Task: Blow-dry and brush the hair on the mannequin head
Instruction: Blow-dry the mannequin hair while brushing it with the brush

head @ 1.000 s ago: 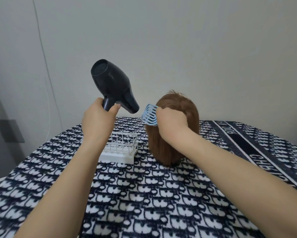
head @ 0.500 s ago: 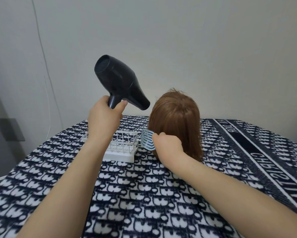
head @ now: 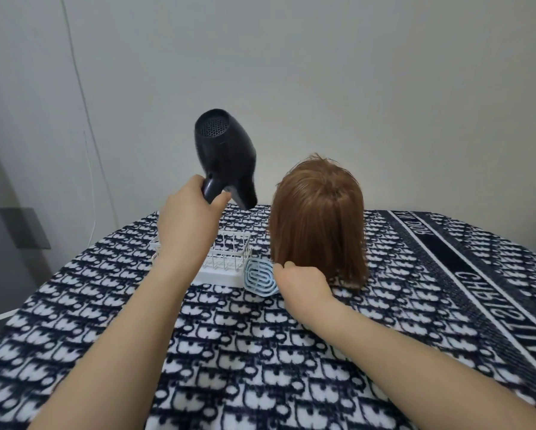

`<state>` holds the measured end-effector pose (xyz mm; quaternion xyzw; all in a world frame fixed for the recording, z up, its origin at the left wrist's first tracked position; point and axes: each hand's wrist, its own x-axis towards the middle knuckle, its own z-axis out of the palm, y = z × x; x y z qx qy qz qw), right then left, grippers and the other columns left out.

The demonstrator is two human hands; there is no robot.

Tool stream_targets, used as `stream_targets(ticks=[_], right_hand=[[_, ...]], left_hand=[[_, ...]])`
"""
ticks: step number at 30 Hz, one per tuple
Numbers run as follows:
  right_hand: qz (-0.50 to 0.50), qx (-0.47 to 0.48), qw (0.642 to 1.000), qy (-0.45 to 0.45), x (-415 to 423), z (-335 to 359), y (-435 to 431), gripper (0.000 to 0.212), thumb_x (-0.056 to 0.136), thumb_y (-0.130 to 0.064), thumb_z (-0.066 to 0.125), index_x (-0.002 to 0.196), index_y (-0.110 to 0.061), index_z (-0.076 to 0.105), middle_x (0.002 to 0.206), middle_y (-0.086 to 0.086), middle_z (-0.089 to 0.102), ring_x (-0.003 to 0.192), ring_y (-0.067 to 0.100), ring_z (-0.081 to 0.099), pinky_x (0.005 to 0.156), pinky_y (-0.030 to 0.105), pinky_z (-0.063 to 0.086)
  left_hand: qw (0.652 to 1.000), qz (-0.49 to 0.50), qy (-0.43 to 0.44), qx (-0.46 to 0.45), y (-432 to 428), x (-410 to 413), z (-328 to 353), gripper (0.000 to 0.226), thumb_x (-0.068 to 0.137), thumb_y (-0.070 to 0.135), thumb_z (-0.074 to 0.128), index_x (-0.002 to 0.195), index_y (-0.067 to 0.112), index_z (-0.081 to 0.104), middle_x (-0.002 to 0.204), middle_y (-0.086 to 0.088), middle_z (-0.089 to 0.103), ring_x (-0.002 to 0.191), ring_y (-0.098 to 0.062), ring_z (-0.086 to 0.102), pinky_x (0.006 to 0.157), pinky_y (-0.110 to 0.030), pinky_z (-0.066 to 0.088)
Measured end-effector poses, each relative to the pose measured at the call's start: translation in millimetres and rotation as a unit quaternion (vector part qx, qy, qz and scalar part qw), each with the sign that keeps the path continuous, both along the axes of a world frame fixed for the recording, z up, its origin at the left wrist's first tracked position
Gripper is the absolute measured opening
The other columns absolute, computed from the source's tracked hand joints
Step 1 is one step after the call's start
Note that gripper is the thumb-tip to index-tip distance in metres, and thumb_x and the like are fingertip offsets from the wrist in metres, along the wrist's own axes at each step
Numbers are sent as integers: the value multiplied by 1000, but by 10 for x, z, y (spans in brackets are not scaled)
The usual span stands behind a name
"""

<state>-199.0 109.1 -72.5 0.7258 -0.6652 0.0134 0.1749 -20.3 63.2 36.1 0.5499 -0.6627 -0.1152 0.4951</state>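
- A black hair dryer (head: pixel 226 156) is held by its handle in the left hand (head: pixel 187 226), whose fingers are wrapped closed around the grip.
- The dryer is raised above the left hand, with its nozzle angled down and to the right, towards the mannequin head (head: pixel 318 221); a gap is seen between nozzle and hair.
- A light blue brush (head: pixel 259 277) is gripped in the right hand (head: pixel 304 282), which is closed on its handle; the brush head sticks out to the left of the fist.
- The brush is held at the lower left edge of the hair, just above the patterned cloth (head: pixel 260 352).
- The mannequin head, covered in straight reddish-brown hair, is stood upright just beyond the right hand.
- A white wire basket (head: pixel 229 259) is partly hidden behind the left wrist, and the brush is seen just beside it.
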Motion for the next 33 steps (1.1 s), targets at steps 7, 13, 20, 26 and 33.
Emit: stream_targets(ticks=[7,13,20,26,33], right_hand=[[-11,-39,999,-16,-62,14,109,30,76,-1,56,102,-13,47,90,1,53,60,20,53,46,27,31],[3,-50,999,-11,-104,15,221,24,80,-7,53,102,-14,46,81,-1,41,56,20,40,41,27,23],[71,-82,994,3,-184,-25,371,16,88,-22,58,97,-16,47,82,-2,45,57,22,48,45,30,26],[75,-106,991,28,-223,-53,496,29,66,-16,80,75,-17,53,64,-4,48,40,19,45,37,24,16],[65,-124,990,9,-417,-123,594,29,65,-9,78,72,-15,51,62,-2,46,38,19,43,34,24,21]], left_hand=[[990,-71,117,44,69,19,-48,21,94,43,68,91,23,62,73,-6,69,53,-21,63,58,-38,55],[990,-70,108,51,208,18,-111,23,94,45,67,89,23,61,72,-3,68,62,-27,65,63,-44,57],[981,-88,151,84,315,19,-146,18,95,42,69,91,26,62,75,-4,68,50,-13,59,50,-30,51],[993,-47,89,53,436,15,-197,26,95,46,67,93,20,63,74,-5,70,62,-25,65,65,-43,57],[996,-41,71,38,606,-29,-217,24,93,48,66,91,25,60,78,-5,71,70,-30,71,77,-53,60]])
